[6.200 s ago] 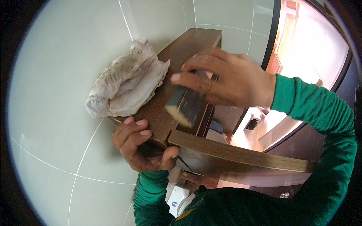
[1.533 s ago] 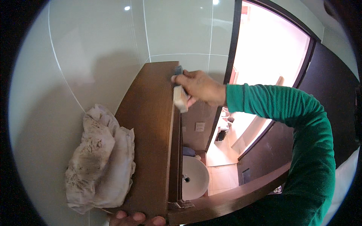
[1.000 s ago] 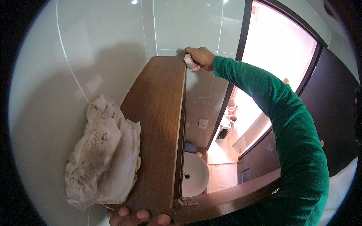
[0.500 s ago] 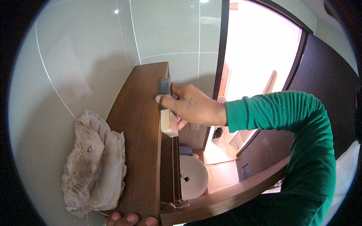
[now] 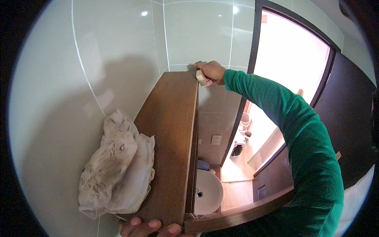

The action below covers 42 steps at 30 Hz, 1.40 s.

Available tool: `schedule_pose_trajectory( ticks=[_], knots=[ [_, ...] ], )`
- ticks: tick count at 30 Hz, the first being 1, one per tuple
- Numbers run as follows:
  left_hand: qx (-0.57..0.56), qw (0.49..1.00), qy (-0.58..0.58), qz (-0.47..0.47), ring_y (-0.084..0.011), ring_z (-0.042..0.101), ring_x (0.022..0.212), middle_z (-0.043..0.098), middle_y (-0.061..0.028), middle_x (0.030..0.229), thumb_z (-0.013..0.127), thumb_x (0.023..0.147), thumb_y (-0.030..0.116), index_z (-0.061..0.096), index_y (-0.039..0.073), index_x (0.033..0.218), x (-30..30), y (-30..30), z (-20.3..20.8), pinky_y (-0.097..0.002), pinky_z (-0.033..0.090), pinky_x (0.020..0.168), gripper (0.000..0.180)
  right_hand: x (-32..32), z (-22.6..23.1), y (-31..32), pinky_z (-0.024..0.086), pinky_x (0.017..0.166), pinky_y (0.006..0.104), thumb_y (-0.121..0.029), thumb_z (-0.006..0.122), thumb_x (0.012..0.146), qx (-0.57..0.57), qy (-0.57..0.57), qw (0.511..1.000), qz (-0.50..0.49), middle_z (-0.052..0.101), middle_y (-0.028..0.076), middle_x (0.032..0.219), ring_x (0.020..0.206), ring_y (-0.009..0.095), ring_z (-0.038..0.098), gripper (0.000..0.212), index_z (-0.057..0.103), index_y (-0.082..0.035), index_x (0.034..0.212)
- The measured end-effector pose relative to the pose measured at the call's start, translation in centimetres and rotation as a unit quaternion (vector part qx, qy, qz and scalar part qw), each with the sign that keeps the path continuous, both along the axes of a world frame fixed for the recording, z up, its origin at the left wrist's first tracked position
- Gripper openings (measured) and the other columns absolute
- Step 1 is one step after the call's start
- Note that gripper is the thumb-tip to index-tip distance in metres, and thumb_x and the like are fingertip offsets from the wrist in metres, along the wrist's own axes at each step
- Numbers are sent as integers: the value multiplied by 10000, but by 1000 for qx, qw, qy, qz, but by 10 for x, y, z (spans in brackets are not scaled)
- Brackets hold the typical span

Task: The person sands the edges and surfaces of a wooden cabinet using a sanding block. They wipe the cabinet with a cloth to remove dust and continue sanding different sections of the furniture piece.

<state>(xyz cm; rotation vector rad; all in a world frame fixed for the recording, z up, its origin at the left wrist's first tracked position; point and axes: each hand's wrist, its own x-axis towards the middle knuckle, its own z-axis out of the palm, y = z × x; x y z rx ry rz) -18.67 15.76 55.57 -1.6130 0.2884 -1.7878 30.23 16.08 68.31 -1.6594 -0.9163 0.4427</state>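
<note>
A brown wooden cabinet (image 5: 169, 122) with a long flat top runs away from me along the tiled wall. At the far right corner of that top, my right hand (image 5: 215, 72) grips a pale wooden sanding block (image 5: 201, 78) against the edge. Part of the block is hidden by the fingers; dark grey abrasive paper around it showed half a second ago. The fingers of my left hand (image 5: 149, 226) curl over the cabinet's near end at the lower edge of the view. Beside them, on the left of the top, lies a crumpled, stained white cloth (image 5: 114, 170).
An opened cabinet door (image 5: 244, 215) juts out to the right below my arm. Lower down is a round white washbasin (image 5: 209, 191). Right of it stands a dark-framed doorway (image 5: 256, 47) with a bright room beyond, and a dark door (image 5: 347, 106).
My right hand has slid the sanding block away from me along the cabinet's edge to its far corner, and the arm is straighter. The view has shifted; my left hand stays at the near end.
</note>
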Motion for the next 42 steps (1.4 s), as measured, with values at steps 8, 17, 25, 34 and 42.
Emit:
schedule_pose_trajectory(
  ticks=[8,17,25,34,42],
  knots=[
    [-19,1000,9,-11,-239,586,1247,567,9,1257,406,1043,591,392,258,1555,-4,-10,-5,-467,497,1112,610,-50,0,-17,637,522,343,-411,611,1000,-13,7,1000,15,720,188,876,665,243,730,491,703,71,980],
    [20,1000,-3,-7,-243,592,1232,571,-4,1237,411,1050,575,397,250,1546,7,-5,12,-469,504,1094,593,-222,-4,-124,646,558,333,-400,636,994,-25,-1,992,124,722,231,837,660,266,753,602,507,175,1114],
    [55,998,-18,-11,-246,597,1218,574,-15,1219,417,1056,562,402,243,1538,14,3,23,-470,510,1078,578,-193,9,-104,647,550,306,-418,602,1030,-71,-26,995,70,720,186,797,618,238,742,622,523,148,1274],
    [17,1000,-15,-12,-297,583,1208,596,-61,1206,455,1035,579,481,201,1424,6,4,13,-514,486,1060,543,-35,2,-8,559,432,286,-313,586,1034,-43,-52,998,13,692,128,794,566,165,661,363,689,31,1086],
    [-41,998,-1,-40,-347,567,1200,618,-105,1196,493,1013,598,560,160,1312,8,-6,-2,-558,461,1045,534,-8,4,-2,584,476,291,-395,585,1010,-62,-35,997,-2,702,97,859,650,163,688,393,708,-22,1035]
  ],
)
